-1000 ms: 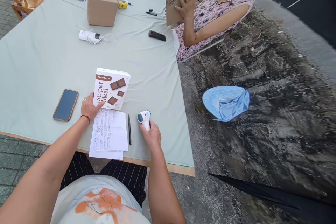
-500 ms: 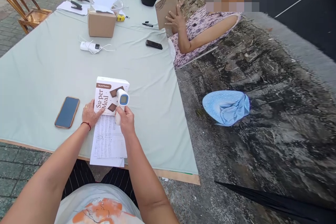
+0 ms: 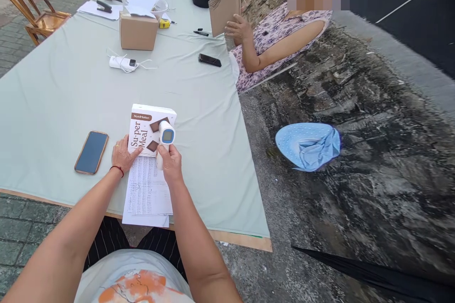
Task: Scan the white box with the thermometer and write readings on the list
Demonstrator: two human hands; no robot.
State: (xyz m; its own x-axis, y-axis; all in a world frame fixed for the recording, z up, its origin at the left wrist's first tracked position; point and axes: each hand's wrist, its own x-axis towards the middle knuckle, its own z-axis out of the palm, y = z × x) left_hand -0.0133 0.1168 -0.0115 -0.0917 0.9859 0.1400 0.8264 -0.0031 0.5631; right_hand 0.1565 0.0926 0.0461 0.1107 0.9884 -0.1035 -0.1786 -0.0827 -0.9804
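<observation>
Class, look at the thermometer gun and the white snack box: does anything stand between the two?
Nothing visible does. The right hand holds the thermometer gun directly over the snack box, which the left hand touches at its near edge.

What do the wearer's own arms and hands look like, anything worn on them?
Both arms are bare, with no sleeves showing. The left hand has a thin ring on one finger and a thin red cord bracelet at the wrist. The right hand shows no ring, watch or band.

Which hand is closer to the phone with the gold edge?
Left. The left hand rests on the white box just right of the phone; the right hand holds the thermometer farther right.
</observation>
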